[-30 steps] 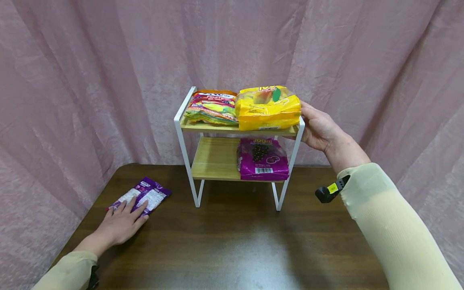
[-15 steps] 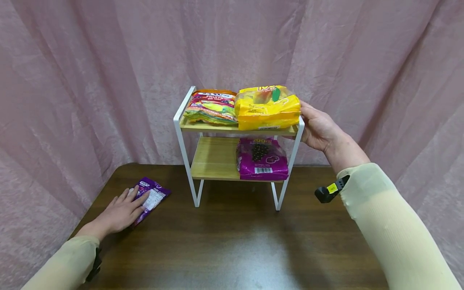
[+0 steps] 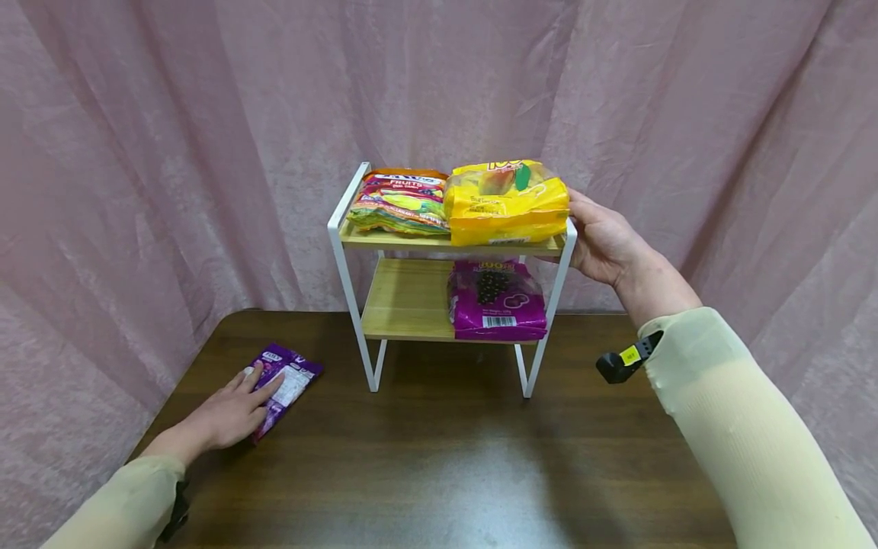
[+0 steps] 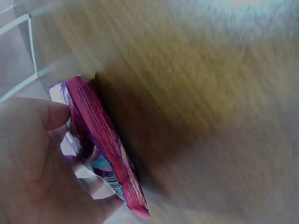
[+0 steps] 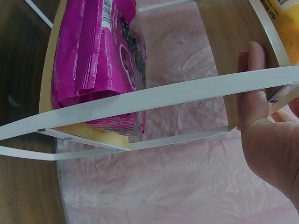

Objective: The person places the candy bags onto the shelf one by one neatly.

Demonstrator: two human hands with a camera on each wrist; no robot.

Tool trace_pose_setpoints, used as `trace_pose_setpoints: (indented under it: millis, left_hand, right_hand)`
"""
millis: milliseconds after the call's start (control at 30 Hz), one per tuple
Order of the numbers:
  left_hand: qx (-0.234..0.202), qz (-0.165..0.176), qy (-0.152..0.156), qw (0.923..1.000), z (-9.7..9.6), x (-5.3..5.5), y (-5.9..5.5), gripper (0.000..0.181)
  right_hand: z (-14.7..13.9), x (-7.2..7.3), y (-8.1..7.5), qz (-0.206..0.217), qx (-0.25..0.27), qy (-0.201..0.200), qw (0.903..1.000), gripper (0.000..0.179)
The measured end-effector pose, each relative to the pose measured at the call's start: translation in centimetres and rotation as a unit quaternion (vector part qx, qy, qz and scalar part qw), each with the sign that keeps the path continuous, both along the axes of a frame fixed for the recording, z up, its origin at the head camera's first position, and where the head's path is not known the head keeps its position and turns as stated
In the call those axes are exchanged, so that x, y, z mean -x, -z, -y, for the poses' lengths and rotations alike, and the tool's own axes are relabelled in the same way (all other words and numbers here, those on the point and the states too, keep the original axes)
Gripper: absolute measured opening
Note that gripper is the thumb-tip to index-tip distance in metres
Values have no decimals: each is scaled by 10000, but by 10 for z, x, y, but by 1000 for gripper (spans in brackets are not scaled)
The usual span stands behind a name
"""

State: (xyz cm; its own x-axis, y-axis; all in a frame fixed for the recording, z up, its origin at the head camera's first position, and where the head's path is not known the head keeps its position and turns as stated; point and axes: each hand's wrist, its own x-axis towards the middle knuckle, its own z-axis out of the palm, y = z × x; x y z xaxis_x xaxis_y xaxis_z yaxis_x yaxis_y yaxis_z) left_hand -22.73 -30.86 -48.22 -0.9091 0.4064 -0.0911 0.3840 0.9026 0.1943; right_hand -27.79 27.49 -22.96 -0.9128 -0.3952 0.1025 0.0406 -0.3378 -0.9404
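My left hand (image 3: 225, 418) lies palm down on a flat purple candy packet (image 3: 296, 381) at the table's left, its fingers spread over the white label. In the left wrist view the thumb and fingertips touch the printed face of the packet beside its red crimped edge (image 4: 100, 135). My right hand (image 3: 607, 245) grips the upper right end of a small two-tier shelf rack (image 3: 405, 297) with white legs. Seen from the right wrist, fingers (image 5: 256, 93) reach under the top board. A yellow candy bag (image 3: 507, 210) beside that hand hides some of its fingers.
On the top board a colourful fruit candy bag (image 3: 401, 202) lies left of the yellow one. A magenta candy bag (image 3: 507, 316) sits at the right of the lower board. The rack stands on a dark wooden table (image 3: 425, 457), before a pink curtain (image 3: 274, 114).
The left hand has shifted on the packet, which has turned, its near end now reaching closer to the front of the table. The right hand and rack have barely moved.
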Motion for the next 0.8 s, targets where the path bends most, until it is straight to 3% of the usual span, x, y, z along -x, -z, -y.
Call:
trace_pose_setpoints:
  millis: [267, 800]
  left_hand:
    - [68, 7, -243, 9997, -13, -16, -8, 58]
    - [112, 43, -374, 9992, -33, -43, -11, 57]
  right_hand:
    - [2, 0, -1, 35, 14, 40, 10000, 55]
    - [1, 0, 0, 50, 23, 74, 10000, 55]
